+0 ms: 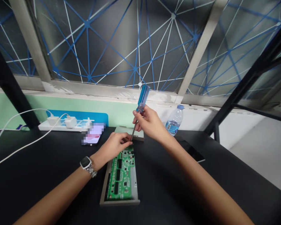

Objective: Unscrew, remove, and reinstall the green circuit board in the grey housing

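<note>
A green circuit board lies in a long grey metal case on the black table. My right hand is closed round a screwdriver with a clear blue handle; its shaft points down to the board's far end. My left hand, with a watch on the wrist, rests at that far end, its fingers pinched beside the screwdriver tip. What the fingers pinch is too small to make out. A grey cover plate lies just beyond the case.
A white power strip with chargers and white cables sits at the back left. A phone lies near it. A plastic water bottle stands behind my right hand. A dark flat object lies to the right, and the table's right edge runs diagonally.
</note>
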The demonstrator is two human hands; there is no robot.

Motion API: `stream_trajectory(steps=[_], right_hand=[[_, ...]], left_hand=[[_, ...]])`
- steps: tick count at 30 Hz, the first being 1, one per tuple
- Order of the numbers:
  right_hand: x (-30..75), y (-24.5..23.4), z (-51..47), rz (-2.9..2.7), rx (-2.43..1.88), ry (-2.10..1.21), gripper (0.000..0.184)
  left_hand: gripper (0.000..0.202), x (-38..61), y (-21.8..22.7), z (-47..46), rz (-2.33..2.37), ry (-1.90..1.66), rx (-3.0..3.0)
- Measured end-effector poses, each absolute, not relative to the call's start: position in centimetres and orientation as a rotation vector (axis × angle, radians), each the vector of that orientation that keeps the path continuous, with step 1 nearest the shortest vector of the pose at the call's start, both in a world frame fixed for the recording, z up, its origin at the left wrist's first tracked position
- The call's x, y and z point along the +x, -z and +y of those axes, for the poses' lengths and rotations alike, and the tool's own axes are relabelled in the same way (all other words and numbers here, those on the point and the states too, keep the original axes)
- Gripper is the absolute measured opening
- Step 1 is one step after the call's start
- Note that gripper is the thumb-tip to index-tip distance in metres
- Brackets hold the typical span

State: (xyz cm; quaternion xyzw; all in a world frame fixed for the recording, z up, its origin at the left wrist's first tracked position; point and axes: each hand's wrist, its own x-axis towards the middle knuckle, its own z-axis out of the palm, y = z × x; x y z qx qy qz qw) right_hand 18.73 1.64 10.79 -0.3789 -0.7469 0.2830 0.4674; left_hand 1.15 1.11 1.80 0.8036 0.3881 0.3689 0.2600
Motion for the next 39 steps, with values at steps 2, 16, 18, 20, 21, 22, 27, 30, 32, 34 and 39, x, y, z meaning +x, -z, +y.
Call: stream_trajectory(steps=[2, 16, 18, 20, 21, 22, 27, 30, 32, 34, 39], right_hand=[[18.3, -10.7, 1.7, -1.883, -0.939, -0.632, 0.019], [18.6, -8.1, 1.3, -1.922, -0.900, -0.611, 0.016], [18.5, -8.1, 1.2, -1.933, -0.906, -0.587, 0.015], [18.5, -8.0, 1.2, -1.934, -0.910, -0.578, 0.014], [18.5, -7.9, 1.2, -1.934, -0.907, -0.580, 0.014], [18.5, -7.9, 1.2, -1.935, -0.904, -0.586, 0.014], [18.6, -7.8, 1.5, -1.944, -0.908, -0.617, 0.016], [18.6, -7.8, 1.6, -1.963, -0.901, -0.629, 0.017], [18.6, -7.7, 1.6, -1.982, -0.905, -0.630, 0.017], [18.6, -7.7, 1.6, -1.997, -0.913, -0.626, 0.016], [18.5, -7.7, 1.7, -1.984, -0.897, -0.665, 0.016]], left_hand=[[0.015, 1.1, -1.9, 1.3, 1.068, -0.997, 2.235], [0.015, 1.2, 0.1, 0.8, 1.080, -1.073, 2.314], [0.014, 1.2, 0.1, 0.9, 1.085, -1.078, 2.311], [0.014, 1.2, 0.1, 0.9, 1.088, -1.085, 2.305], [0.014, 1.2, 0.1, 0.9, 1.090, -1.086, 2.304], [0.014, 1.2, 0.1, 0.9, 1.092, -1.086, 2.305], [0.014, 1.2, 0.2, 0.9, 1.101, -1.073, 2.310], [0.013, 1.1, 0.3, 0.8, 1.121, -1.059, 2.306], [0.011, 1.2, 0.3, 0.8, 1.150, -1.057, 2.295], [0.012, 1.3, 0.1, 0.8, 1.185, -1.070, 2.278], [0.014, 2.1, -0.9, 1.3, 1.129, -1.129, 2.178]])
